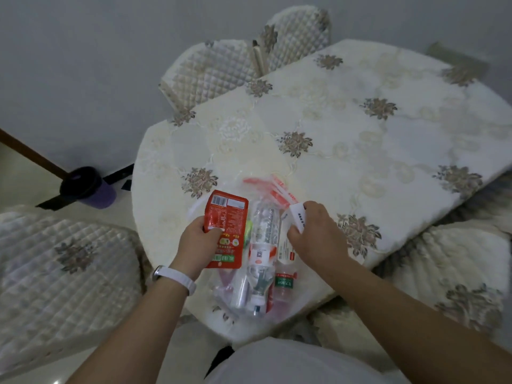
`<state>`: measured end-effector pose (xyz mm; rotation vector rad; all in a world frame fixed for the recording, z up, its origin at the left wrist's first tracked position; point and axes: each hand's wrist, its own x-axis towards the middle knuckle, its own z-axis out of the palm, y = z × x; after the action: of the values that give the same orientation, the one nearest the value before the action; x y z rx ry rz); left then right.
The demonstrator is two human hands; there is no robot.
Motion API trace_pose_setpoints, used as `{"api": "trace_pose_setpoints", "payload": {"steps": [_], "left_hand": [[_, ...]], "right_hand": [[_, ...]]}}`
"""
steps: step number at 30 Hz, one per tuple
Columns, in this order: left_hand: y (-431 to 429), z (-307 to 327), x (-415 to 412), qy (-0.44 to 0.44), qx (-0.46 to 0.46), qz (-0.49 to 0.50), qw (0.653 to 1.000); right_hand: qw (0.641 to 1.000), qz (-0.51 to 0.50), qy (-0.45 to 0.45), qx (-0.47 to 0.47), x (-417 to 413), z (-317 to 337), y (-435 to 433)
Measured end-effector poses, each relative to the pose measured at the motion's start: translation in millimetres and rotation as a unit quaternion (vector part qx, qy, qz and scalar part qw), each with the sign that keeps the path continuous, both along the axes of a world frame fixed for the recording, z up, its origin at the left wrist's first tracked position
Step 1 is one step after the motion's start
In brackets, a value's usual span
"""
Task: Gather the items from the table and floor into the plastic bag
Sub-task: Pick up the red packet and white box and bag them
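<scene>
A clear plastic bag (266,189) with red printing lies on the near end of the table (346,128). Inside it I see a crushed clear bottle (264,228), a smaller bottle with a green and red label (284,285) and other small items. My left hand (198,242) grips a red snack packet (225,220) at the bag's left side. My right hand (315,231) holds a small white box (297,216) over the bag's right side.
The table wears a cream embroidered cloth with brown flowers. Quilted chairs stand at the left (63,273), far side (221,70) and right (457,273). A purple cup with a dark lid (88,187) sits on the floor to the left.
</scene>
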<state>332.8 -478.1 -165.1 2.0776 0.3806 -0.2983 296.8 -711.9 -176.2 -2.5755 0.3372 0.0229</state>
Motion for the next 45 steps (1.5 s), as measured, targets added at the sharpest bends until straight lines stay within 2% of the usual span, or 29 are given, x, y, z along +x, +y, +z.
{"api": "trace_pose_setpoints", "payload": {"steps": [8,13,17,21,25,29,34,39,45], "left_hand": [[20,-49,33,0.035,-0.013,-0.126,0.991],[30,-77,42,0.002,0.01,-0.227,0.974],[37,-91,52,-0.035,0.035,-0.295,0.954],[45,-92,50,-0.079,0.11,-0.346,0.929],[50,-87,41,-0.094,0.136,-0.37,0.914],[58,-85,36,-0.105,0.12,-0.372,0.914],[63,-76,28,-0.146,0.131,-0.382,0.903],[51,-50,4,-0.204,0.168,-0.396,0.88],[-4,-19,-46,-0.302,0.144,-0.426,0.841]], "right_hand": [[0.997,-0.049,0.015,-0.049,11,-8,62],[0.987,-0.109,0.017,-0.116,18,-24,81],[0.981,-0.159,0.022,-0.113,20,-26,87],[0.977,-0.187,0.028,-0.094,9,-24,96],[0.974,-0.211,0.028,-0.073,-12,-25,105],[0.972,-0.228,0.018,-0.054,-35,-27,111],[0.972,-0.227,0.007,-0.063,-58,-30,110],[0.98,-0.178,-0.025,-0.091,-76,-23,100],[0.979,-0.135,-0.069,-0.139,-117,-4,58]]}}
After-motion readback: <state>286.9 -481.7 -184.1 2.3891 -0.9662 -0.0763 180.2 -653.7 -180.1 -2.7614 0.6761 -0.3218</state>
